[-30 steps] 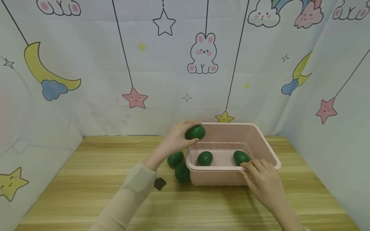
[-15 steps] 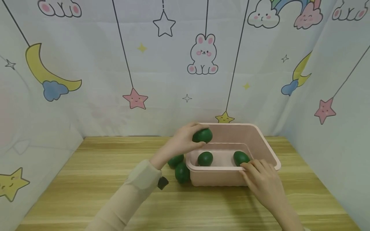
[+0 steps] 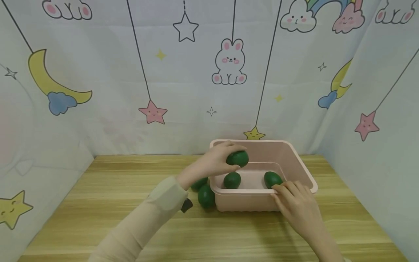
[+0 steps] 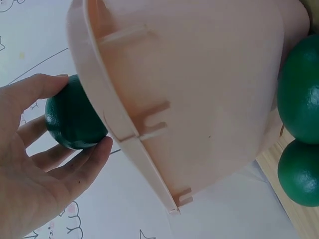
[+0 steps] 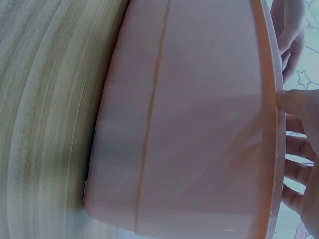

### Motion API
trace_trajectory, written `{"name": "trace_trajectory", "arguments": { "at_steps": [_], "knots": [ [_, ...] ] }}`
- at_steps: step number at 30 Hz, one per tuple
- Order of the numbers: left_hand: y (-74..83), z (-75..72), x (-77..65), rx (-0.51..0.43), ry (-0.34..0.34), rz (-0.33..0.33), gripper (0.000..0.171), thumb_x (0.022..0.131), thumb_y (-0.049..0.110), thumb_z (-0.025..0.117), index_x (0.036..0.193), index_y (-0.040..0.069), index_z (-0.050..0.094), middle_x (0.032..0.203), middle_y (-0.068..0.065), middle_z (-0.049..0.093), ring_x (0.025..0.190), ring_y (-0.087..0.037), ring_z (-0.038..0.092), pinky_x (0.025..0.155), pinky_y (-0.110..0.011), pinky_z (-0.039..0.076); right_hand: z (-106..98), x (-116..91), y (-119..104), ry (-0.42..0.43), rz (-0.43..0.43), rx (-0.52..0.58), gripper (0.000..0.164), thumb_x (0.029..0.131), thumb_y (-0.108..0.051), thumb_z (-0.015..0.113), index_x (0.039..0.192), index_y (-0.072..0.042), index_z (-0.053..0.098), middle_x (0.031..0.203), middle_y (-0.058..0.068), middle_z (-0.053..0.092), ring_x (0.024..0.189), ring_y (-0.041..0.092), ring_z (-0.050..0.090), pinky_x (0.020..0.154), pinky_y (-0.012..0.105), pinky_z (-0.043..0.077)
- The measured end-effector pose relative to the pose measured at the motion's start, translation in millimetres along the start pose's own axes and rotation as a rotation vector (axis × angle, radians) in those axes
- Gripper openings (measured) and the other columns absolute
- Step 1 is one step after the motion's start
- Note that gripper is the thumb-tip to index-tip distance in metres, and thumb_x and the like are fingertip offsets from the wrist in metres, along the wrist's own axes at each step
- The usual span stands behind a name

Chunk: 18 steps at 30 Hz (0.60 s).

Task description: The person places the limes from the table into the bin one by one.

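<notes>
My left hand [image 3: 212, 160] grips a dark green, smooth avocado [image 3: 238, 158] between thumb and fingers, above the left part of a pink plastic box [image 3: 262, 202]. In the left wrist view, the held avocado [image 4: 72, 117] is partly hidden by the box rim [image 4: 94, 74]. Two more avocados lie inside: one on the left [image 3: 232, 180], another on the right [image 3: 272, 179]. With thumb outside and fingers over the edge, my right hand [image 3: 299, 209] pinches the box's near rim, as the rim [image 5: 279, 149] in the right wrist view also shows.
Two avocados rest on the wooden table [image 3: 131, 203] against the box's left side, the nearer one [image 3: 206, 196] fully seen, the farther one [image 3: 199, 184] partly behind my left arm. A patterned white cloth [image 3: 190, 83] stands behind the table and along both sides.
My left hand has moved to the right and slightly down, carrying its avocado from the box's left edge to over the inside. The right hand and the box have stayed put.
</notes>
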<state>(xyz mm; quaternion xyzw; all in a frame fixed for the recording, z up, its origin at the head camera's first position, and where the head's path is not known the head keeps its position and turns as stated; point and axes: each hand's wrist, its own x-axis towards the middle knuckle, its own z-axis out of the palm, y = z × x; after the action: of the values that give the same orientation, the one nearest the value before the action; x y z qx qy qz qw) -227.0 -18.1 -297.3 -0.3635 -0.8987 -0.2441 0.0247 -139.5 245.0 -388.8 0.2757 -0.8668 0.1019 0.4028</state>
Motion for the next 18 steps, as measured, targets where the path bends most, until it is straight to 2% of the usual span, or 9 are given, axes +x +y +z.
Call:
{"name": "trace_trajectory", "arguments": {
  "at_steps": [4, 11, 18],
  "knots": [
    [1.9, 1.7, 2.6, -0.007, -0.025, 0.016, 0.056, 0.087, 0.024, 0.07, 0.139, 0.02, 0.051, 0.142, -0.007, 0.05, 0.124, -0.023, 0.054, 0.095, -0.039, 0.05, 0, 0, 0, 0.005, -0.005, -0.002, 0.05, 0.102, -0.046, 0.036, 0.096, -0.01, 0.07, 0.085, 0.003, 0.062, 0.082, 0.022, 0.055, 0.069, 0.036, 0.042],
    [3.7, 5.3, 8.2, 0.038, -0.08, 0.064, 0.054, 0.087, 0.025, 0.07, 0.138, 0.02, 0.052, 0.134, -0.006, 0.055, 0.111, -0.019, 0.058, 0.086, -0.031, 0.052, 0, 0, 0, 0.009, -0.004, -0.003, 0.05, 0.102, -0.045, 0.036, 0.096, -0.01, 0.07, 0.084, 0.003, 0.062, 0.081, 0.022, 0.055, 0.069, 0.036, 0.042],
    [3.6, 11.9, 11.1, 0.086, -0.119, 0.095, 0.054, 0.086, 0.027, 0.071, 0.137, 0.022, 0.052, 0.13, -0.004, 0.057, 0.108, -0.016, 0.058, 0.085, -0.028, 0.05, 0, 0, 0, 0.004, -0.003, -0.007, 0.05, 0.102, -0.045, 0.036, 0.096, -0.01, 0.07, 0.084, 0.003, 0.062, 0.082, 0.023, 0.055, 0.07, 0.036, 0.042]
  ]
}}
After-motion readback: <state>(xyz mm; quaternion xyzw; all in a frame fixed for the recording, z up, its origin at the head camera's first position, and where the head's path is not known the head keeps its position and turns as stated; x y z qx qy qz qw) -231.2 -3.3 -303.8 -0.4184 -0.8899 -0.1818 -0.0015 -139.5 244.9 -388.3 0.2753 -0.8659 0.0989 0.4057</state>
